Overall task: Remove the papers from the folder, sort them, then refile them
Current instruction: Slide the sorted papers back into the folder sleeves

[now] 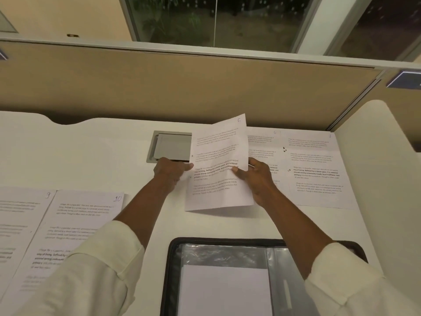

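On the white worktop (91, 151), far left, lie two printed white paper sheets, hand-numbered 9 (13, 224) and 10 (82, 215), side by side. The left hand (169, 171) pinches the left edge of a printed white sheet numbered 5 (218, 169), raised and bowed over the worktop's middle. Nearer the person, an open black zip folder (169, 270) holds a blank white page (225, 290). The right hand (257, 179) has its fingers gripping sheet 5's right edge. Further right, sheets numbered 6 (262, 142) and 7 (316, 169) lie flat.
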Demonstrator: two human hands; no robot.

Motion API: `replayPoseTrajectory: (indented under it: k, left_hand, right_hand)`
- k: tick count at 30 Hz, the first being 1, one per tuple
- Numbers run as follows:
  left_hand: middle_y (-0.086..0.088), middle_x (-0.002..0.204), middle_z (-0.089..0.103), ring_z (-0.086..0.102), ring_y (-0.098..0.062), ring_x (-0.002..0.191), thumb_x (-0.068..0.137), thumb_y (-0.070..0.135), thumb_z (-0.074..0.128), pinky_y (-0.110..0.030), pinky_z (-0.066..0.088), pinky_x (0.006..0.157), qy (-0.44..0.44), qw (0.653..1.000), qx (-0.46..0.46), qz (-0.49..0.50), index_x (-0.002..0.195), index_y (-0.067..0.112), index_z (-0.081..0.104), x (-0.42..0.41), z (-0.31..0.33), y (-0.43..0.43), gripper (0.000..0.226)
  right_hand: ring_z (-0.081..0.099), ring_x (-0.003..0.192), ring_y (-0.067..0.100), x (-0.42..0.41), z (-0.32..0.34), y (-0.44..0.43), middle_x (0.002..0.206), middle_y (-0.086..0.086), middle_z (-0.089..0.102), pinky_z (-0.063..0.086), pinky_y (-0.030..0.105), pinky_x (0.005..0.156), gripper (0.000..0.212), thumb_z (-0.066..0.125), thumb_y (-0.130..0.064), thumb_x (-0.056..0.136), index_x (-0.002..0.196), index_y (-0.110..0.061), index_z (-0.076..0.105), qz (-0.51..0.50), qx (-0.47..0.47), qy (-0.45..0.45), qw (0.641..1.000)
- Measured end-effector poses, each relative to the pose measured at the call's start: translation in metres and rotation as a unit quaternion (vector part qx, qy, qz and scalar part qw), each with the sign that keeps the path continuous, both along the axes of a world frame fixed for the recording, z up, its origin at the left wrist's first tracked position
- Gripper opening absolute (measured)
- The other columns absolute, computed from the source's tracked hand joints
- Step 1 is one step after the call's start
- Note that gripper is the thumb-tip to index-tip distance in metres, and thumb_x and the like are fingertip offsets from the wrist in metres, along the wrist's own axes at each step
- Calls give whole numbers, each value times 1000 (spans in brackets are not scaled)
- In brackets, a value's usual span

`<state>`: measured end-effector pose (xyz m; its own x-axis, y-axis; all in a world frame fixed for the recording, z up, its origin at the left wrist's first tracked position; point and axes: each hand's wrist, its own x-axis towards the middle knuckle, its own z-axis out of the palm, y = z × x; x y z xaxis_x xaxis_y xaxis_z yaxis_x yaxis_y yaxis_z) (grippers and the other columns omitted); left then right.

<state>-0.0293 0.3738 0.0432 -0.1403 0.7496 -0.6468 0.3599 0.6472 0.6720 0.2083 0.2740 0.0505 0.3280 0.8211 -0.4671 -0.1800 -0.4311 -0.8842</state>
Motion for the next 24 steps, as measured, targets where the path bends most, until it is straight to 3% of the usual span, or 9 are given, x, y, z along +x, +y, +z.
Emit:
replayPoseTrajectory:
  k: [4, 8, 11, 14, 16, 18, 24]
  left_hand:
    - [-17, 95, 78, 74, -30, 77, 79, 26, 94, -36, 61, 65, -88, 996, -24, -17, 109, -6, 71, 0, 20, -35, 49]
    - [-14, 95, 81, 79, -31, 87, 81, 34, 92, -41, 65, 70, -146, 988, -50, -19, 108, 2, 74, -2, 33, -71, 46]
    - [-15, 99, 81, 79, -25, 82, 85, 21, 89, -36, 63, 68, -197, 979, -53, -16, 108, 1, 75, -3, 41, -97, 33]
    - [-17, 101, 80, 77, -25, 79, 83, 16, 90, -36, 62, 70, -190, 982, -21, -12, 98, -3, 75, -8, 44, -120, 28]
    - [-16, 99, 81, 78, -32, 90, 83, 17, 90, -45, 64, 84, -179, 983, -9, -28, 101, -7, 72, -12, 45, -136, 34]
    - [-17, 98, 81, 79, -35, 90, 84, 13, 89, -50, 65, 87, -160, 985, 7, -60, 105, -12, 69, -13, 46, -157, 38]
    - [2, 91, 81, 79, -20, 78, 84, 19, 89, -39, 65, 73, -28, 980, 91, -175, 96, 18, 71, -1, 38, -221, 22]
  right_hand:
    - [76, 109, 30, 2, 12, -34, 121, 7, 77, 62, 48, 90, 43, 82, -5, 87, 128, -12, 72, 13, 31, 111, 993]
    - [73, 113, 35, 1, 19, -67, 126, 13, 75, 63, 44, 86, 45, 76, 0, 89, 133, -9, 68, 1, 56, 179, 982]
    - [71, 116, 36, 5, 23, -91, 129, 18, 72, 62, 45, 91, 51, 78, 1, 85, 134, -5, 67, -5, 66, 191, 979]
    - [71, 117, 37, 9, 25, -122, 128, 17, 73, 57, 52, 99, 56, 83, -4, 80, 133, -5, 67, 19, 59, 153, 986]
    - [73, 115, 35, 12, 26, -147, 126, 13, 75, 58, 51, 97, 56, 85, -6, 80, 133, -8, 68, 38, 39, 116, 992]
    - [75, 111, 34, 14, 25, -172, 120, 11, 77, 62, 45, 88, 52, 87, -3, 79, 128, -7, 71, 40, 13, 78, 996]
    - [77, 78, 14, 21, 14, -243, 83, -1, 80, 56, 20, 62, 33, 92, -5, 77, 104, -7, 73, 38, -84, -96, 991]
